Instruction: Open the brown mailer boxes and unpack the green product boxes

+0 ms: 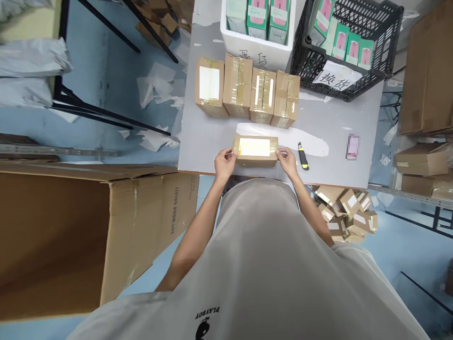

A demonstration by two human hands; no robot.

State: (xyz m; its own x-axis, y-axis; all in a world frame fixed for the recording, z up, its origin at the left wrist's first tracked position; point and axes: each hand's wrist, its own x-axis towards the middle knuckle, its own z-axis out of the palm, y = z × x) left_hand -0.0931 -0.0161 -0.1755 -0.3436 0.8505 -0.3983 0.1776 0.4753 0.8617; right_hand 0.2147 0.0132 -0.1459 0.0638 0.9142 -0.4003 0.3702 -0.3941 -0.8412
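A small taped cardboard box (260, 160) with a white label on top lies at the near edge of the table. At its left end, my left hand (225, 163) has fingers closed on the box's edge. My right hand (286, 160) grips the opposite end with thumb and fingers. Just right of that hand lies a yellow and black utility knife (303, 157), partly on a white paper sheet (314, 143). Behind the held box stand several taped cardboard boxes (238, 87) in a row, side by side.
At the table's back are a white bin (255, 48) and a black plastic crate (307, 71), both holding green and pink boxes. A large open carton (141, 226) stands on the left. Several small cartons (348, 215) are piled on the floor at right.
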